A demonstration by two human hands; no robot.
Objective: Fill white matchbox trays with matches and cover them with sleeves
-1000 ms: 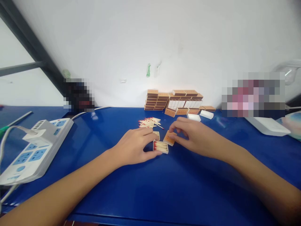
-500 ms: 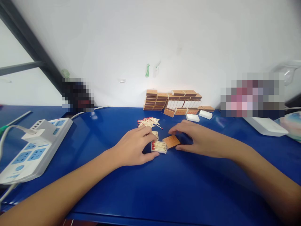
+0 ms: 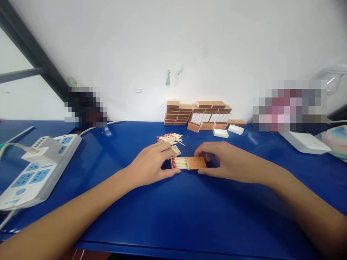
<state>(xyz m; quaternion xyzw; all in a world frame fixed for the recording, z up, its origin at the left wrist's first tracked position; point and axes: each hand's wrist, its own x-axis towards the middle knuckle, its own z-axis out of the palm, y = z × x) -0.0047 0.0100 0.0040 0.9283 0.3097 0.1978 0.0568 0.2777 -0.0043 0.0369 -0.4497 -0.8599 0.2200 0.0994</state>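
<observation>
Between thumb and fingers, my left hand grips a white matchbox tray full of red-tipped matches. Facing it, my right hand holds an orange-brown matchbox sleeve by its edges. Tray and sleeve are in line, and the tray's right end meets the sleeve's opening; how far in it sits is hard to tell. Just behind lies another small tray with matches, partly hidden by my left fingers. Beyond it is a loose pile of matches.
Stacked matchboxes stand against the wall, with more boxes in front. Two white trays lie to their right. A white power strip with a plugged-in adapter is at the left. A white device sits at the right on the blue table.
The sleeve has turned straight and now meets the tray's right end. My right hand has closed on the sleeve, and the view has shifted slightly.
</observation>
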